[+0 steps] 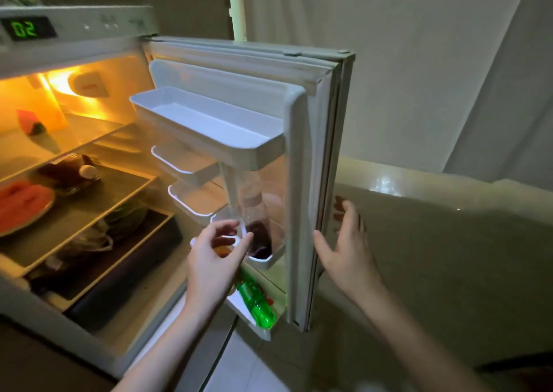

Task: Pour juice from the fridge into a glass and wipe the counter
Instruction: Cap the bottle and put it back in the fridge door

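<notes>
In the middle, the left hand (214, 254) was open wide beside the juice bottle (256, 227). The right hand (344, 242) was open by the fridge door (302, 152).

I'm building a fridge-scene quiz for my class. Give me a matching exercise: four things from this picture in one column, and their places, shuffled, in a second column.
Things:
1. green bottle
2. bottle of dark liquid
3. watermelon slice
4. right hand

Places:
A. on a plate on a shelf inside the fridge
B. at the outer edge of the open door
C. lying tilted in the lowest door bin
D. upright in a door bin, next to the left hand

Pairs: 1-C, 2-D, 3-A, 4-B
</notes>
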